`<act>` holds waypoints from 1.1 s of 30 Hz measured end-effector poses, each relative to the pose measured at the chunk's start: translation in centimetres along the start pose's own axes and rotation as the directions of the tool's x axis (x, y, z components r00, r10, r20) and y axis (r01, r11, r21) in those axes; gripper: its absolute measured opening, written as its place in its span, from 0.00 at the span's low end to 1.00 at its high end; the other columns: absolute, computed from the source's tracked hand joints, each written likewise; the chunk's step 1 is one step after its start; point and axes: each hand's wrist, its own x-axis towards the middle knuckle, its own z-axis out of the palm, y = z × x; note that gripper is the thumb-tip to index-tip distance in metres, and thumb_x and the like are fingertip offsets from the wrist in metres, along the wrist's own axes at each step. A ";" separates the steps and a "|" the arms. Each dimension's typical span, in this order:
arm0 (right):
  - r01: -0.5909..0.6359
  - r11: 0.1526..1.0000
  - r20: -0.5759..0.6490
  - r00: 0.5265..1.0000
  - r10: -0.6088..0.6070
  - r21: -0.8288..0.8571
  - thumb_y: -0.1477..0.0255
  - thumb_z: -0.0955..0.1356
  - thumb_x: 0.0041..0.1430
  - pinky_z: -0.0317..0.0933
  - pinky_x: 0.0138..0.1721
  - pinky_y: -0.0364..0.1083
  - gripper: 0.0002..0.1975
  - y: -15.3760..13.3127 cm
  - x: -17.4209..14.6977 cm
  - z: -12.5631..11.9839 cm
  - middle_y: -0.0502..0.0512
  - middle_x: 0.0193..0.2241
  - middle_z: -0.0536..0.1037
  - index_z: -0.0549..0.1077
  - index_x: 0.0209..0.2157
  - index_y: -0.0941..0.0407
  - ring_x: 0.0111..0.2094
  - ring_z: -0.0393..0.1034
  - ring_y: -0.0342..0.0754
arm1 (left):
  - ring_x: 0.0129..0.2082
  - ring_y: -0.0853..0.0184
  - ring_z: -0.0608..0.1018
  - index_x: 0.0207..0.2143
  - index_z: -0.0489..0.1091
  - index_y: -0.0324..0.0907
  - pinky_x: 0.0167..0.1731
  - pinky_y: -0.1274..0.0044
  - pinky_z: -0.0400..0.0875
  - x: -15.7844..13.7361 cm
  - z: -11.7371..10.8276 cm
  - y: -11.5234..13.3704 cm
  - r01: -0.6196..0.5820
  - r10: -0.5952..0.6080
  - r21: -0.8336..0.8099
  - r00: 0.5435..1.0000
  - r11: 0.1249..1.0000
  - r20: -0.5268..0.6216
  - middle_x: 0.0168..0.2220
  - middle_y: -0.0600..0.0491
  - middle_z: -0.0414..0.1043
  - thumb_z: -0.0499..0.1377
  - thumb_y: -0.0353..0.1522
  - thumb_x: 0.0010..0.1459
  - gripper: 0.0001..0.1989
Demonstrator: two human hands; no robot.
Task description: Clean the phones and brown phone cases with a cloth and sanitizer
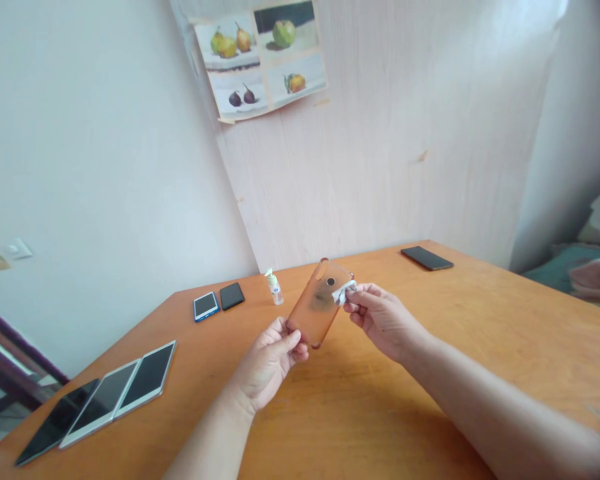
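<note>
My left hand (276, 357) pinches the lower left corner of a clear phone case (310, 317), thumb on the near face. The case is tilted above the table; its corners look reddish and a dark smudge shows below the round camera hole. Between the thumb and fingers of my right hand (383, 317) is a crumpled white tissue (345, 292) with grey marks. It lies at the case's right edge; whether it presses on the case I cannot tell. Behind the case stands a small clear pump bottle (275, 288) with a pale top.
On the wooden table (380, 413), a blue-edged phone (206, 305) and a black phone (232, 296) lie at the back left. Several tablets, one a white tablet (147, 377), lie at the left. A dark phone (427, 258) rests near the back right edge. Fruit pictures (263, 63) hang behind.
</note>
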 end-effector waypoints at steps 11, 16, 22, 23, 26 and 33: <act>-0.140 0.987 0.162 0.975 0.152 -0.079 0.69 0.75 0.47 0.53 0.25 0.41 0.12 3.3 -1.4 1.4 0.49 0.23 0.75 0.69 0.28 0.55 0.25 0.66 0.42 | 0.30 0.73 0.74 0.36 0.65 0.41 0.35 0.79 0.71 0.2 -0.2 -0.1 -0.019 0.019 0.001 1.000 1.000 -0.018 0.35 0.52 0.74 0.66 0.30 0.56 0.11; -0.060 0.997 -0.010 0.998 0.060 0.043 0.69 0.77 0.44 0.56 0.27 0.41 0.14 0.9 -0.1 0.2 0.50 0.26 0.75 0.69 0.26 0.55 0.27 0.66 0.41 | 0.30 0.72 0.74 0.36 0.65 0.41 0.35 0.78 0.71 0.0 0.1 -0.1 0.002 -0.003 0.062 1.000 0.998 0.016 0.35 0.52 0.73 0.66 0.31 0.56 0.11; 0.017 0.995 -0.048 0.999 -0.012 0.096 0.70 0.78 0.43 0.57 0.24 0.40 0.15 -0.6 0.4 -0.5 0.52 0.28 0.76 0.69 0.27 0.55 0.28 0.68 0.42 | 0.30 0.72 0.74 0.36 0.64 0.41 0.34 0.78 0.70 -0.1 0.0 0.1 0.006 -0.008 0.081 0.999 0.997 0.034 0.34 0.52 0.73 0.66 0.32 0.57 0.11; 0.023 0.994 -0.051 0.999 -0.018 0.107 0.71 0.78 0.44 0.57 0.24 0.40 0.15 -0.7 0.4 -0.6 0.52 0.29 0.76 0.70 0.27 0.56 0.28 0.68 0.42 | 0.30 0.72 0.74 0.36 0.64 0.41 0.34 0.78 0.70 -0.2 0.0 0.1 0.006 -0.009 0.086 0.999 0.996 0.034 0.35 0.52 0.73 0.65 0.32 0.57 0.11; 0.028 0.990 -0.059 0.998 -0.020 0.137 0.72 0.78 0.45 0.58 0.25 0.38 0.14 -0.9 0.6 -0.8 0.52 0.29 0.76 0.70 0.27 0.56 0.28 0.68 0.41 | 0.30 0.73 0.74 0.36 0.64 0.41 0.35 0.79 0.70 -0.2 -0.1 0.1 0.003 -0.007 0.107 0.999 0.994 0.038 0.35 0.53 0.73 0.63 0.32 0.59 0.10; -0.097 0.995 0.070 0.993 0.094 0.036 0.71 0.76 0.48 0.56 0.26 0.39 0.10 1.1 -0.5 0.3 0.50 0.27 0.76 0.72 0.28 0.57 0.27 0.66 0.40 | 0.31 0.73 0.74 0.37 0.63 0.41 0.36 0.79 0.70 0.0 -0.1 -0.2 -0.022 0.020 0.113 1.000 0.993 0.025 0.35 0.53 0.72 0.63 0.31 0.59 0.10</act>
